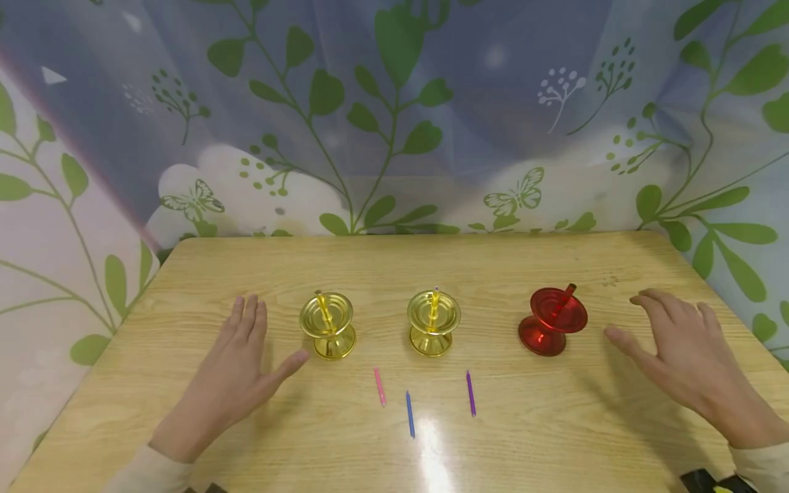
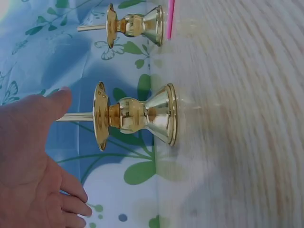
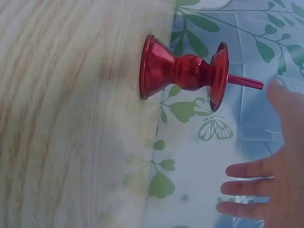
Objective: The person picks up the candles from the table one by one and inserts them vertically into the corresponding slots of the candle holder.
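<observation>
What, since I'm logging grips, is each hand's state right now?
Left hand: open, holding nothing, near a gold holder.
Right hand: open, holding nothing, near the red holder.

On the tabletop (image 1: 524, 438), the middle stand (image 1: 433, 329) is flanked on its left by the left stand (image 1: 333, 331) and, a little farther off, on its right by the right stand (image 1: 550, 322). In front of the middle stand, three sticks are laid apart: the left stick (image 1: 379, 387) to its front left, the centre stick (image 1: 410, 414) nearest the front, the right stick (image 1: 471, 393) to its front right. Beyond both outer stands, the left grip (image 1: 237, 370) and right grip (image 1: 684, 349) are held. Behind it, past the tabletop's far edge, a cloth (image 1: 481, 144) is hung.
</observation>
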A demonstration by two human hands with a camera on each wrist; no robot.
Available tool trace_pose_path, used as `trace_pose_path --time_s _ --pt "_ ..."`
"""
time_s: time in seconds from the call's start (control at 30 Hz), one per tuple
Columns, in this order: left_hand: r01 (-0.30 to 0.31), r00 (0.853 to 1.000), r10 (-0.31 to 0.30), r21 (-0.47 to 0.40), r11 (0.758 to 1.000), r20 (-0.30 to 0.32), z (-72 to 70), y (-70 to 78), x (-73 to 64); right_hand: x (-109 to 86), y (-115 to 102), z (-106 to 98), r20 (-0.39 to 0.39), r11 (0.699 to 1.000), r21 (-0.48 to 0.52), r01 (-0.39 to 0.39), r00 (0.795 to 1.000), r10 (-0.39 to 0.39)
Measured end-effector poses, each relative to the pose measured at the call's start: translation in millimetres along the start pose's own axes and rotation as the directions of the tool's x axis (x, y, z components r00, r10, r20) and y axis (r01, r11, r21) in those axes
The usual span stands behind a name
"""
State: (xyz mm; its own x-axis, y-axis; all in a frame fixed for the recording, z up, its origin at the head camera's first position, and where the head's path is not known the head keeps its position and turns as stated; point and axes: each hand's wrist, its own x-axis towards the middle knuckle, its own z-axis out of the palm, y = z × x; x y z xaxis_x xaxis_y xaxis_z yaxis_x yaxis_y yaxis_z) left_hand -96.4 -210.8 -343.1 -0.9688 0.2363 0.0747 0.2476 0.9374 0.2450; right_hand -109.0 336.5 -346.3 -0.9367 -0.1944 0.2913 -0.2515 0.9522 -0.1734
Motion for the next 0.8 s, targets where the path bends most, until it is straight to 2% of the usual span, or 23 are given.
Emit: trace_pose_path --time_s 0.13,0.33,0.57,0.8 --pt "-0.025 1.0 0.025 -0.027 0.999 0.002 -2.2 3.0 2.7 -0.9 -4.3 -2.3 -0.038 1.0 0.003 0.009 0.999 -0.009" --pt "-0.044 0.999 0.045 -0.062 0.997 0.028 -3.7 7.8 10.1 -2.8 -12.0 1.2 -0.06 0.994 -0.015 0.106 0.992 -0.107" --pt "-0.078 0.996 0.08 -0.063 0.995 0.033 -6.6 13.0 19.1 -6.7 -25.0 7.8 -0.038 0.993 0.011 0.116 0.993 -0.116" --pt "-0.11 0.991 0.113 -0.052 0.993 0.067 -5.0 9.6 31.6 -11.9 -43.4 15.2 -0.06 0.987 0.01 0.158 0.986 -0.157"
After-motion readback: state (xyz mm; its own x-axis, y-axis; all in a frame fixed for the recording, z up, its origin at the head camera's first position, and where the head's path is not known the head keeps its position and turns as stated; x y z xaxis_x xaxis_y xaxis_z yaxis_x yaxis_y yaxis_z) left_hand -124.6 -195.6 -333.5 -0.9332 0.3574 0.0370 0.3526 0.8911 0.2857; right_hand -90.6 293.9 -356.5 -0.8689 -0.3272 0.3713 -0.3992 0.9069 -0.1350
